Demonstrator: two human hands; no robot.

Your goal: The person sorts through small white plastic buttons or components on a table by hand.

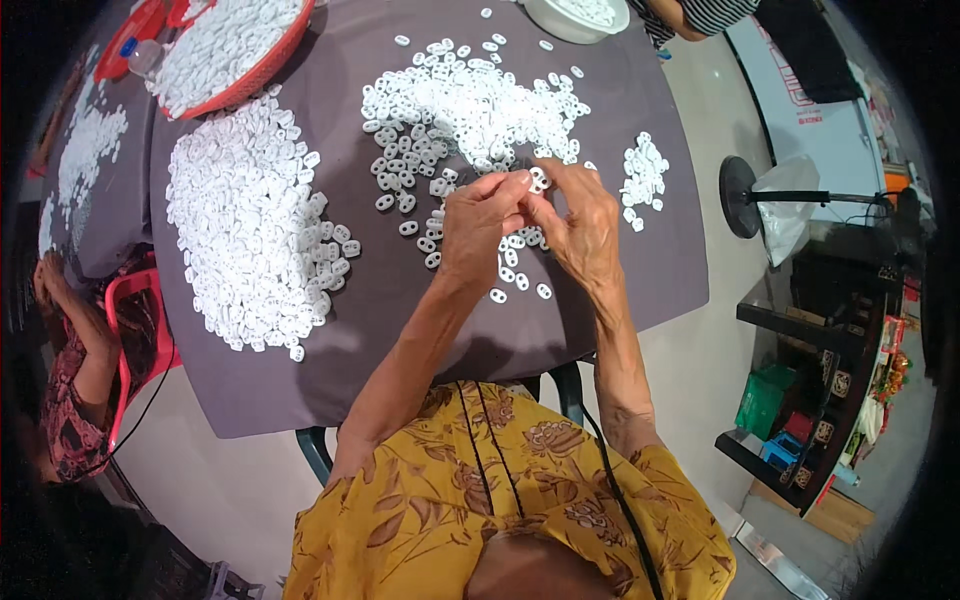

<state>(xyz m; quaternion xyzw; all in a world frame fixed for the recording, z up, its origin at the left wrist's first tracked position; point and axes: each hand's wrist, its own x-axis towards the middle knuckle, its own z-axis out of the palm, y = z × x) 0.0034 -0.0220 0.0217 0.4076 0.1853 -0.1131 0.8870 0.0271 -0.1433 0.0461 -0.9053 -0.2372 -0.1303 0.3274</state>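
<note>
My two hands meet above the middle of the table. A small white oval plastic piece with two holes [538,180] sits between their fingertips. My right hand [583,222] is closed, with thumb and index finger gripping this piece. The fingers of my left hand [475,225] are pinched together against its left side; part of their grip is hidden. Beyond and under the hands spreads a loose pile of the same white pieces [490,110], with several single ones [508,275] lying near my wrists.
A large heap of white pieces [245,230] covers the left of the table [400,330]; a small cluster [644,172] lies right. Far left stands a full red basket [270,75], and a white bowl [580,30] at the back. Other people's arms [85,340] show at the edges.
</note>
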